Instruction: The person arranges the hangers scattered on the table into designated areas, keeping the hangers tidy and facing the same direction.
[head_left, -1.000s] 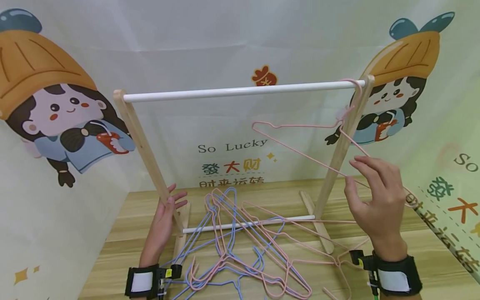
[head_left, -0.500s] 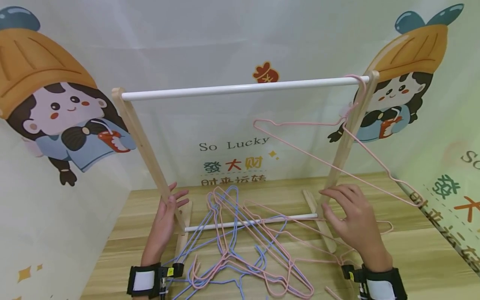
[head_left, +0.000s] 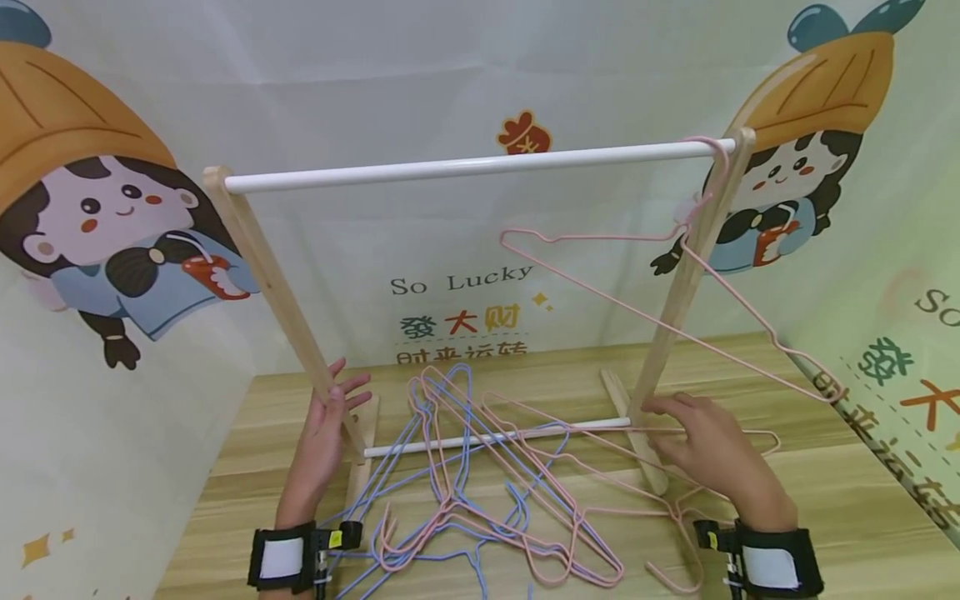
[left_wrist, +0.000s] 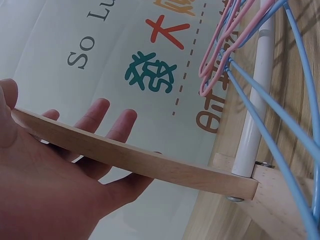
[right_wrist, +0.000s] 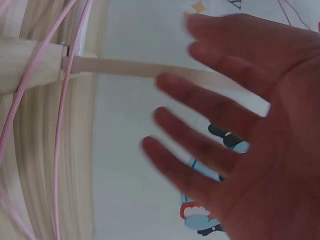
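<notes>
A small clothes rack has wooden side posts and a white top rod (head_left: 480,168). At the rod's right end hangs a pink hanger (head_left: 615,237), slanting past the right post. My left hand (head_left: 321,446) holds the lower left post (left_wrist: 125,156), thumb on one side and fingers spread behind it. Beside the foot of the right post (right_wrist: 125,67) is my right hand (head_left: 723,462). Its fingers are straight and spread in the right wrist view, with nothing between them. Tangled pink hangers (head_left: 447,504) and blue hangers (head_left: 467,417) lie between my hands, across the white lower rod (head_left: 600,428).
The rack stands on a wood-grain table (head_left: 240,467), its right foot (head_left: 652,475) crossed by pink hanger wires. Behind rises a pale printed backdrop (head_left: 420,100) with cartoon figures and lettering. Each wrist wears a black band with a small camera.
My right hand has moved down and left, from beside the hanging pink hanger to the foot of the right post. The left hand keeps its hold, and the head view has shifted slightly.
</notes>
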